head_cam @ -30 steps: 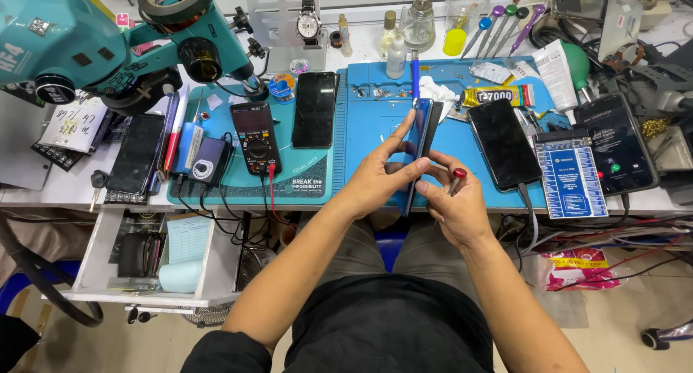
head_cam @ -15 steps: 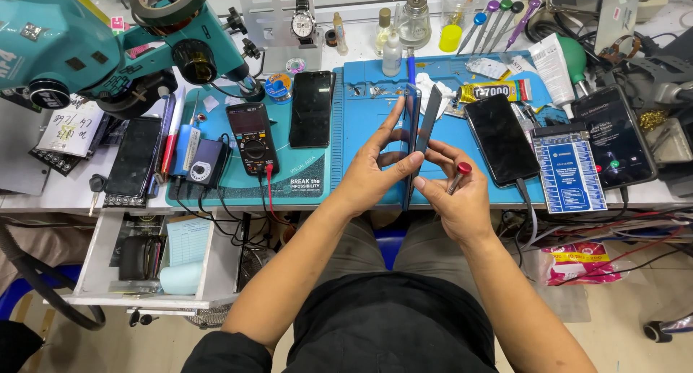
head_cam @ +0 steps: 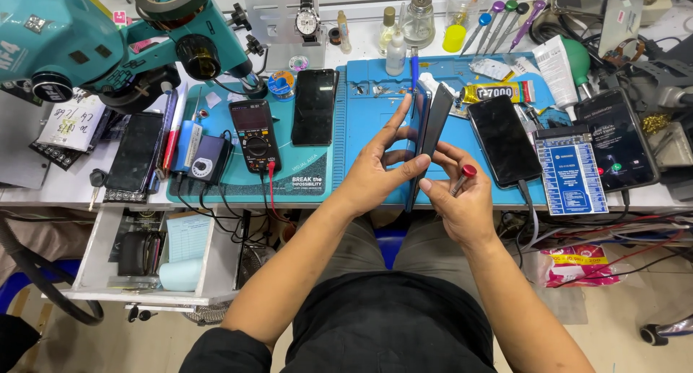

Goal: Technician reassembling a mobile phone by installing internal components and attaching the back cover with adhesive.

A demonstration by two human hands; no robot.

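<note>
We hold a dark, slim smartphone [head_cam: 421,138] on edge above the blue silicone work mat [head_cam: 375,91], with its thin dark panel [head_cam: 438,120] levered away from the body at the top, so that the two parts form a narrow V. The left hand [head_cam: 375,174] grips the phone body: thumb across the front, index finger stretched up along the edge. The right hand [head_cam: 462,203] supports the lower end with its fingertips and, at the same time, pinches a small red-capped screwdriver [head_cam: 462,178] against the palm.

Judged hazards from this position:

- The panel is open at one end only — if we spread it further, any flex cable inside may tear. We cannot see a cable.
- The phone is carried by fingertips alone; a slip would drop it onto the mat or off the bench edge.
- The screwdriver tip lies close to the panel and could scratch it.

Nearby, a black multimeter [head_cam: 257,138] and three further dark phones [head_cam: 315,106] [head_cam: 504,138] [head_cam: 617,138] lie flat, well apart from the hands.
</note>
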